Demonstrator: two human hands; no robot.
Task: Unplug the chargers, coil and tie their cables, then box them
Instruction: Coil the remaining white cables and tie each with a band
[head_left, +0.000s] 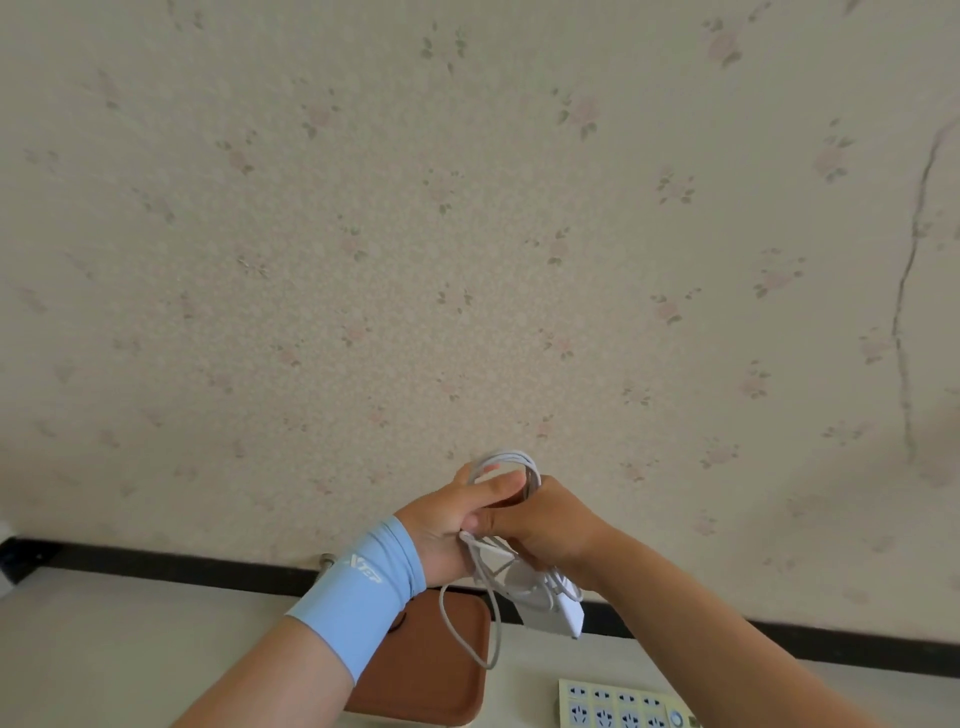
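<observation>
Both hands lower centre of frame, raised clear of table edge (156, 613), wall behind. Left hand (447, 525) clamps white cable coil (511, 467); right hand (545, 525) grips it too. Charger brick (550, 608) hangs below. Brown tray (441, 686) underneath, contents hidden; power strip (618, 706) bottom right.

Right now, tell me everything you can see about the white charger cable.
The white cable is thin, smooth and rubbery-looking. Most of it is wound in several loops held up between the left hand and the right hand. A loose loop hangs below them over the brown tray. It runs alongside the white charger block, hanging under the right hand. No tie shows.
</observation>
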